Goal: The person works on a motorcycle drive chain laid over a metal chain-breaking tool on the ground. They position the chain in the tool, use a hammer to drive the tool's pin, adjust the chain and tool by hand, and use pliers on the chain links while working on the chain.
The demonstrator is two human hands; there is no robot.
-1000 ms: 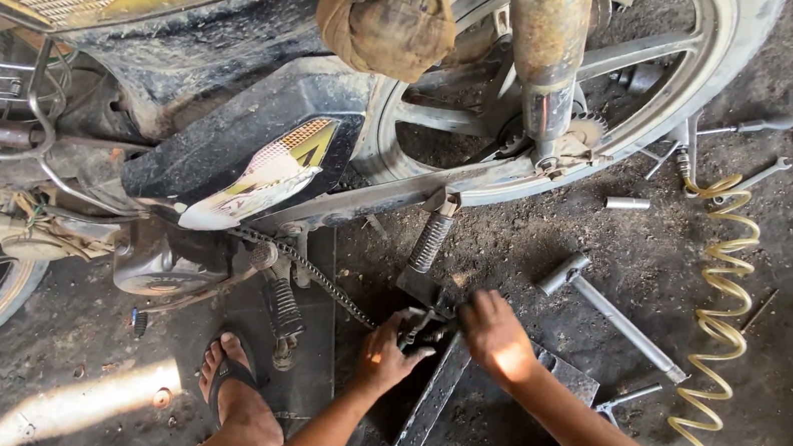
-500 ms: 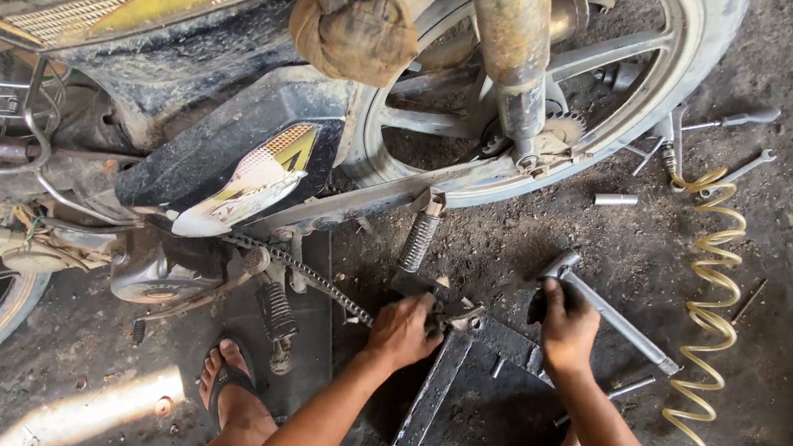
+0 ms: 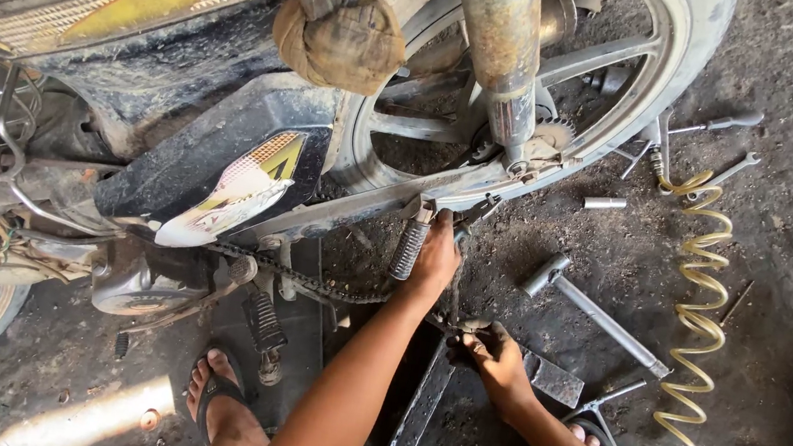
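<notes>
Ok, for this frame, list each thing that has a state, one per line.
left hand: closed on the footpeg bracket
right hand: gripping a tool on the ground
drive chain: hanging slack below the swingarm
footpeg: folded down
hammer: lying on the ground
yellow coiled hose: lying loose

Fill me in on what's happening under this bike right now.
A person crouches beside a motorcycle on the dirt floor. Their left hand reaches up by the rear footpeg, near the drive chain. Their right hand grips a dark metal tool low on the ground. A hammer and yellow coiled hose lie nearby.
</notes>
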